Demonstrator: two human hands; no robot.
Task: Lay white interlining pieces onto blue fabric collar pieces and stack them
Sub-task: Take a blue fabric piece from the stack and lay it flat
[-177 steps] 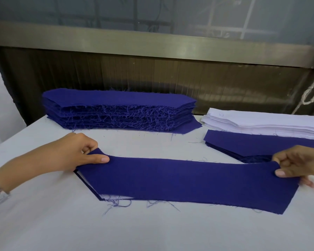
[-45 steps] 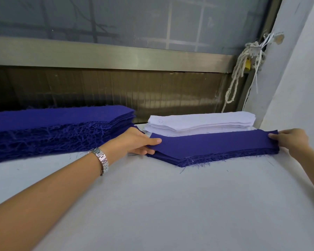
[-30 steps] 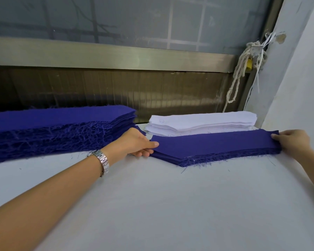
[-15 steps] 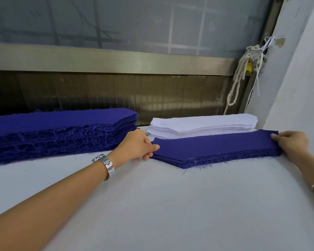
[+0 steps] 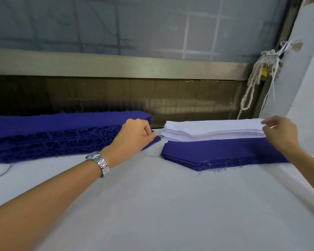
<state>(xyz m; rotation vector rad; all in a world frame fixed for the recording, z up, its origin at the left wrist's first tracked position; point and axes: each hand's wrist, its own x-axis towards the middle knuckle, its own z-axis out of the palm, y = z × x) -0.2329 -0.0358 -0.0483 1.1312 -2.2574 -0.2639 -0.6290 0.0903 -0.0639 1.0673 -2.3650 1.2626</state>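
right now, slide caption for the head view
Left hand at the tall blue pile's end, right hand touching the white pile behind the low blue pile

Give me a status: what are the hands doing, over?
Left hand curled on corner of big blue pile. Right hand at end of white stack, grip unclear. Nothing blocking either.

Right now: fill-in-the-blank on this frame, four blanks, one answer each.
1. The right hand is at the stack of ____ interlining pieces.
2. The silver metal wristwatch is on the ____ wrist.
3. The left hand is at the tall frayed stack of ____ fabric pieces.
4. The low blue fabric stack lies in ____ of the white one.

Missing: white; left; blue; front
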